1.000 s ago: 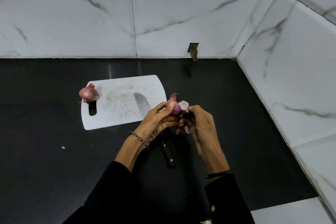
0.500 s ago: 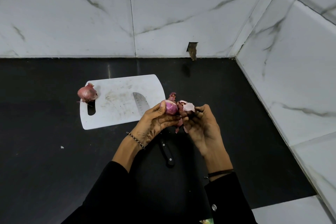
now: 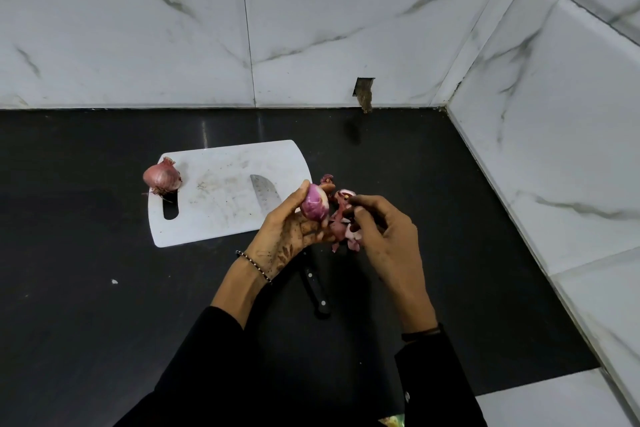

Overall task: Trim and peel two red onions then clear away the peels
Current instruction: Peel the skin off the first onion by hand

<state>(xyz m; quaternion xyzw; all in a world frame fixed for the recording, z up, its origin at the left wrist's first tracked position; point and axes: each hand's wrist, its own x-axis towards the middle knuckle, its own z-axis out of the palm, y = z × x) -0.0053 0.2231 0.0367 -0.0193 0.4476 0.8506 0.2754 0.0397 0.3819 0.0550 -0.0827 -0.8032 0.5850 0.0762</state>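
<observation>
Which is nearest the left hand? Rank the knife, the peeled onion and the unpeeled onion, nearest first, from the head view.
1. The peeled onion: held in the left hand itself.
2. The knife: on the counter, running beneath that hand.
3. The unpeeled onion: on the far left corner of the cutting board.

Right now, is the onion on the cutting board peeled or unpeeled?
Unpeeled: the onion on the cutting board shows dry pinkish skin, with roots and tip untrimmed.

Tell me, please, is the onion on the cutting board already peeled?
No, the onion on the cutting board has its dry skin and roots.
</observation>
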